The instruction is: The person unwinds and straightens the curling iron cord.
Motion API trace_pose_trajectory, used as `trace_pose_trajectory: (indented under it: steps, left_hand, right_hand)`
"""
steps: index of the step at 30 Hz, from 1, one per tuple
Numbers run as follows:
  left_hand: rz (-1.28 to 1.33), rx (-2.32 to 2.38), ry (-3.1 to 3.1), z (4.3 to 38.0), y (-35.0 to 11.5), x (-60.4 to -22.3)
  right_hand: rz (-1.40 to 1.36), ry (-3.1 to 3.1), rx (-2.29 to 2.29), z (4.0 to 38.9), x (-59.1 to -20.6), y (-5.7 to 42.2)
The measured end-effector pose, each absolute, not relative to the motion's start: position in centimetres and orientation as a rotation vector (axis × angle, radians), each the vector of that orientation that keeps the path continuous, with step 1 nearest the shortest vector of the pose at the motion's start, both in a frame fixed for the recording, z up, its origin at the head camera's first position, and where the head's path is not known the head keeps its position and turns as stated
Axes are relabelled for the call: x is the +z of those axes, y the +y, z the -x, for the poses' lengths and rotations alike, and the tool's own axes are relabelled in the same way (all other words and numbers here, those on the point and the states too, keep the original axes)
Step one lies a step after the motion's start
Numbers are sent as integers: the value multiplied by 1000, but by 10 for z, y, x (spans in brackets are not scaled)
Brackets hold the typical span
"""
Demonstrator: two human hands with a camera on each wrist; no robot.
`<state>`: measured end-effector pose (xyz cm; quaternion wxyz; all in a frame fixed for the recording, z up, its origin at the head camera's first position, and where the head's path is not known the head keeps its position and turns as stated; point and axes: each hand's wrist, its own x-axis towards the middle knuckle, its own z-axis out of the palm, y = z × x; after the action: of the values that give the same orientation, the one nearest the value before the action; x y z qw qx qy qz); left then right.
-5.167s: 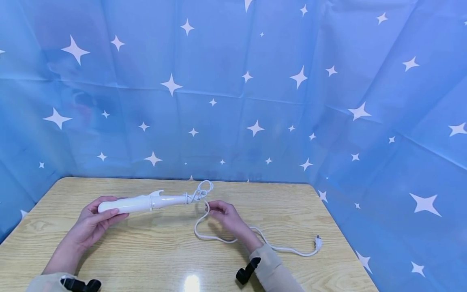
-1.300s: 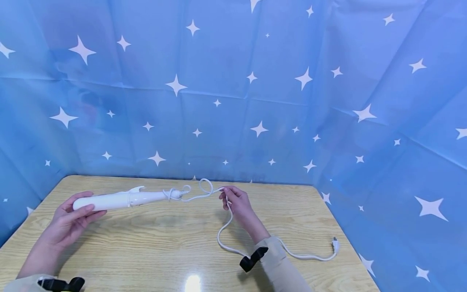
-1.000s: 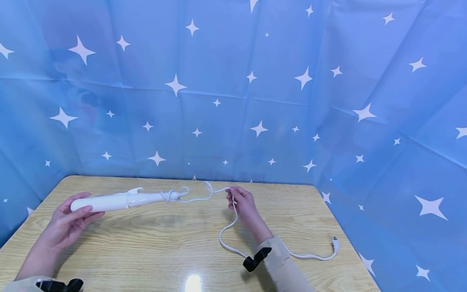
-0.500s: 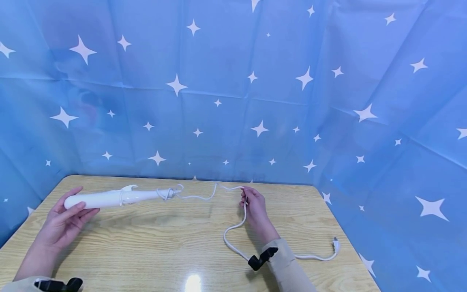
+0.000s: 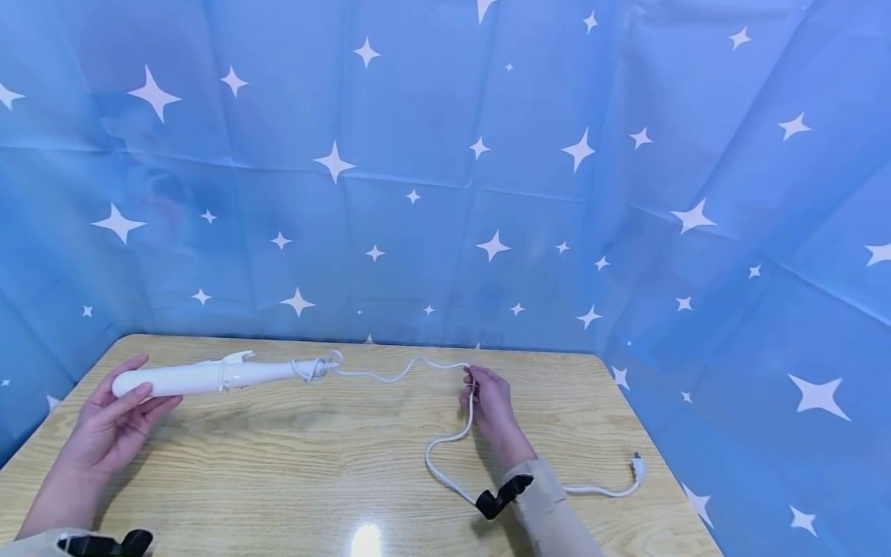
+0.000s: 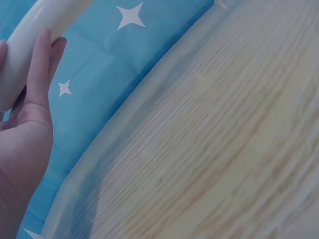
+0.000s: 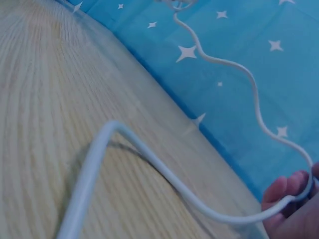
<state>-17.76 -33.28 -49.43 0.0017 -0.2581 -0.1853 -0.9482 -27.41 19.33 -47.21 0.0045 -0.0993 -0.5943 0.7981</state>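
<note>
A white curling iron [image 5: 202,377] is held up over the table at the left, its clamp lever on top and its narrow handle pointing right. My left hand [image 5: 100,437] grips the thick barrel end between thumb and fingers; the left wrist view shows fingers along the white barrel [image 6: 42,22]. Turns of white cord [image 5: 313,369] wrap the handle's end, and from there the cord runs in a loose wave to my right hand [image 5: 493,406]. Thumb and fingers pinch it there. In the right wrist view the cord [image 7: 249,82] passes through the fingers and bends down over the table.
Beyond my right sleeve the cord ends in a white plug [image 5: 638,468] lying near the right table edge. The wooden table [image 5: 313,472] meets a blue star-printed curtain [image 5: 418,116] at its back and sides.
The curling iron and left hand have shifted left, while the right hand has drawn the cord right. The loop that hung between them has opened into a wavy line; fewer coils gather at the handle.
</note>
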Motion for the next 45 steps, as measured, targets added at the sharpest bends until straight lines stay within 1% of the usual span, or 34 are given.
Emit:
trace_pose_trajectory:
  steps: [10, 22, 25, 29, 32, 35, 45]
  left_hand:
    - [798, -2975, -604, 176, -334, -494]
    - [906, -2991, -607, 177, -335, -495]
    - [934, -3000, -603, 177, -336, -494]
    - [886, -2982, -658, 176, -335, -493]
    - [861, -2975, -694, 177, -334, -493]
    - [898, -2999, -679, 178, -333, -492]
    - [967, -3015, -690, 179, -332, -497]
  right_hand:
    - [231, -2056, 2539, 273, -475, 193]
    - [112, -2166, 2286, 274, -470, 179]
    - [-44, -2245, 2073, 272, -467, 168]
    - [-322, -2272, 1880, 267, -462, 152]
    - [-548, -2219, 1938, 262, -457, 141]
    - [-746, -2157, 2013, 259, -453, 133]
    - [-1146, -2186, 2038, 257, -450, 113]
